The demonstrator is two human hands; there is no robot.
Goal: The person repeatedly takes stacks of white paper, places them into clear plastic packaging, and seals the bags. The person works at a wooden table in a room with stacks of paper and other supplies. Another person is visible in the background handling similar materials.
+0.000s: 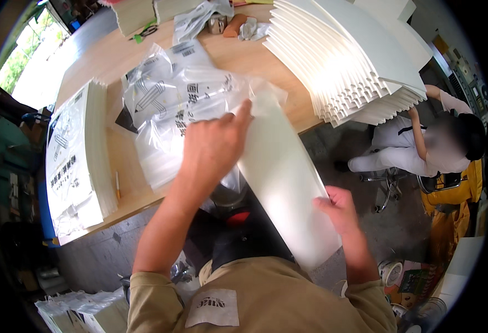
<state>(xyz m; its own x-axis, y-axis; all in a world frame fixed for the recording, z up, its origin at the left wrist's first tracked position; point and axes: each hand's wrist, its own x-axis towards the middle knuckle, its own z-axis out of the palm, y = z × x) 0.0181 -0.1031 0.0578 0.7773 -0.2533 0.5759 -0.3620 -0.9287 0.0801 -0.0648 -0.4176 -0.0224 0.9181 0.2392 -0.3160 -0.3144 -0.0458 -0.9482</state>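
A long white stack of paper sheets (288, 188) slants from the table edge toward my body. My right hand (339, 210) grips its right edge near the lower end, thumb on top. The far end of the paper lies inside the mouth of a clear plastic bag (263, 91). My left hand (216, 139) is closed at that mouth, index finger along the paper's left edge; its thumb is hidden. Under and beyond it lie several printed clear plastic bags (161, 105), spread in a loose pile.
A tall pile of white paper stacks (333, 66) fans out at the table's far right. Bagged paper stacks (72, 161) stand at the left, beside a thin pen (117, 185). Green-handled scissors (144, 33) lie at the back of the wooden table (97, 58). A seated person (410, 139) is at the right.
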